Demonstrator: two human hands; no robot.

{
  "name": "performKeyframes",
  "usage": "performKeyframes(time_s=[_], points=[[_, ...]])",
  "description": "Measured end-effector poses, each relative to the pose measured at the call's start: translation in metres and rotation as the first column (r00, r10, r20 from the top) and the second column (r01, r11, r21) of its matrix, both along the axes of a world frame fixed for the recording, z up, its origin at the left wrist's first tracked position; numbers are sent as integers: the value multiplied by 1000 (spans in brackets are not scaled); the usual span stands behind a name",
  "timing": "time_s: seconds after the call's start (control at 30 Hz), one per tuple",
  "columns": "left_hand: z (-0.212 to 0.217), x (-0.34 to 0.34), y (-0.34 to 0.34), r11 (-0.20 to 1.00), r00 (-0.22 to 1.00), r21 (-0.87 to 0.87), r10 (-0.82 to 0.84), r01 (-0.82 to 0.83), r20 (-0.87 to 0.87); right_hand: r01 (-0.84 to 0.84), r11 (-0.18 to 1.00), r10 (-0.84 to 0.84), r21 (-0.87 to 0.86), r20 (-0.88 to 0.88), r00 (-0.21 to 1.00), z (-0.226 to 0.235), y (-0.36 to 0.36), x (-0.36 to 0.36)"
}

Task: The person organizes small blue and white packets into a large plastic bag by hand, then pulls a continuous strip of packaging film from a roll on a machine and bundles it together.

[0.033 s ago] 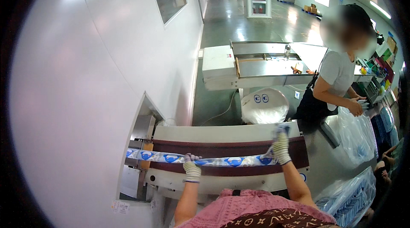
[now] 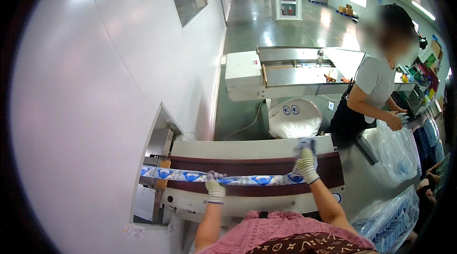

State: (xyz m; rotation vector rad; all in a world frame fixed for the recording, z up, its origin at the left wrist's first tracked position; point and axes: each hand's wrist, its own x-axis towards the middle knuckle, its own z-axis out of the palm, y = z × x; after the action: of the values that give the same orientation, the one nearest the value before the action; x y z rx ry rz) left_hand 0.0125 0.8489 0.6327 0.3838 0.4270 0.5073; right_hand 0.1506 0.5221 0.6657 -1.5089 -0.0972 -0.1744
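Observation:
A long strip of joined film packets (image 2: 262,180), clear and white with blue prints, lies along a dark red conveyor belt (image 2: 266,164). It comes out of the wall opening at left. My left hand (image 2: 215,185), in a striped knit glove with greyish fingers, is closed over the strip near its middle. My right hand (image 2: 307,161), gloved alike, is raised over the belt's far side beside the strip's right end. Its fingers look closed around something small, grey-blue and blurred, which I cannot make out.
Beyond the conveyor stand a white tub (image 2: 295,116) lined with plastic and a second machine (image 2: 245,75). A co-worker (image 2: 373,83) at right handles items over a clear bag (image 2: 397,151). Another bag of blue packets (image 2: 388,220) lies at near right. The white wall (image 2: 85,111) borders the left.
My right hand has shifted a little to the left over the belt. My left hand and the strip are nearly unchanged.

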Motion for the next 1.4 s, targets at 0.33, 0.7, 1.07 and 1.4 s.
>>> performKeyframes(time_s=[0.33, 0.7, 1.07, 1.4], points=[[38, -3, -59, 986, 987, -68, -146, 151, 62, -803, 208, 814, -558, -356, 458, 42, 145, -98], [48, 16, -64, 921, 934, -154, -349, 357, 76, -832, 554, 594, -32, -685, 422, 52, 79, -73], [30, -14, 91, 985, 995, -142, 102, -101, 3, -854, 518, 667, 46, -647, 370, 79, 8, -74], [43, -1, 93, 978, 994, -175, 111, -113, -24, -729, 685, 593, -15, -569, 569, 95, -54, -85]])
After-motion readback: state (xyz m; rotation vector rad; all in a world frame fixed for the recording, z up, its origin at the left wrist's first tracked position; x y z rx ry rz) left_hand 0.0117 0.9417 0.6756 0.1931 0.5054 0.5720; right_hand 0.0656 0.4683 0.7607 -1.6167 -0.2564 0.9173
